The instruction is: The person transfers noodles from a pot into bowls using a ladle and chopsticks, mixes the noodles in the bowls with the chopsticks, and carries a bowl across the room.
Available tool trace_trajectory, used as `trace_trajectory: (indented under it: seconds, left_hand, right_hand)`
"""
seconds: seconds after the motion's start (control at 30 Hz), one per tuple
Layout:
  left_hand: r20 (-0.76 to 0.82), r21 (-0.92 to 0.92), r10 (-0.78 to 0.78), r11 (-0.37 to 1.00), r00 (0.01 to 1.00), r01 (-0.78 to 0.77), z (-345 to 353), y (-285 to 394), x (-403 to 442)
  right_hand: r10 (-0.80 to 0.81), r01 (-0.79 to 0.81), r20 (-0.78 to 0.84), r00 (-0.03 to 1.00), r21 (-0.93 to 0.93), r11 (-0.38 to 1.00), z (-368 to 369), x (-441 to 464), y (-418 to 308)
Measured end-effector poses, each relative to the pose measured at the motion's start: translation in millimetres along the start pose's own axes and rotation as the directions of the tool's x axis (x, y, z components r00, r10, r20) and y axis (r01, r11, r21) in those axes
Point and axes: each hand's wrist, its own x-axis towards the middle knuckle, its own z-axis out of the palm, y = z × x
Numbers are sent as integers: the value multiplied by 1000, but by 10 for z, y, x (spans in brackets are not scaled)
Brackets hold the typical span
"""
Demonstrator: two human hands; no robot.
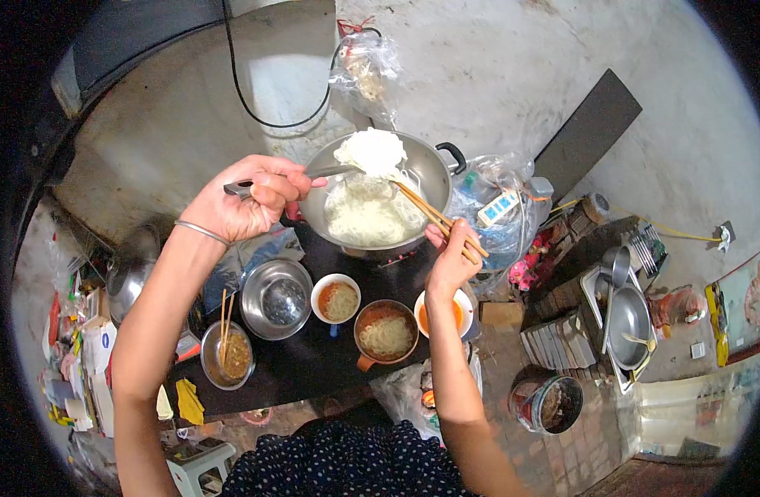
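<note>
My left hand is closed round the handle of a metal ladle, held over the large steel pan. White noodles are heaped on the ladle's head, above more noodles in the pan. A pair of wooden chopsticks is in my right hand, their tips touching the lifted noodles. Nearer me stand a white cup and an orange-brown bowl, both with noodles in them. Beside them, partly hidden by my right forearm, is a white bowl with orange-red liquid.
An empty steel bowl and a smaller one with food and chopsticks stand on the dark table at left. A power strip lies among plastic bags right of the pan. A bucket stands on the floor.
</note>
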Motion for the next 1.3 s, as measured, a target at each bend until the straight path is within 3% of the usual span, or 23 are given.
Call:
trace_trajectory:
  seconds: [0.2,0.27,0.43,0.63,0.67,0.8,0.83,1.1,1.2,1.3]
  left_hand:
    - [7,47,-56,997,998,56,78,-120,-79]
    - [-87,16,-42,999,995,44,172,-241,-121]
    - [-115,48,-56,997,992,61,267,-566,-212]
    - [-74,187,-110,975,991,122,133,-959,-179]
    - [-137,213,-64,973,989,92,142,-1067,-178]
    - [6,410,-166,900,986,149,-143,-1333,-108]
    - [-137,472,-89,870,987,144,-166,-1417,-92]
    - [-186,536,-90,826,978,178,-685,-1809,144]
    - [-300,649,11,736,954,195,-808,-1934,244]
    - [-250,657,18,738,968,155,-1021,-1994,372]
  right_hand:
    - [-55,54,-12,998,-40,998,-131,7,-293]
    - [-88,86,-17,996,-63,994,-183,-2,-433]
    - [-137,133,-27,990,-125,983,-446,-104,-837]
    - [-216,192,-78,973,-241,951,-853,-309,-1268]
    - [-203,177,-82,976,-248,952,-899,-365,-1346]
    - [-203,155,-114,972,-334,930,-1180,-529,-1463]
    - [-208,157,-122,970,-337,928,-1237,-567,-1463]
    - [-96,18,-204,974,-351,936,-1694,-827,-1092]
    - [-84,-6,-219,972,-378,926,-1784,-895,-870]
    - [-38,-62,-243,969,-389,919,-1801,-941,-743]
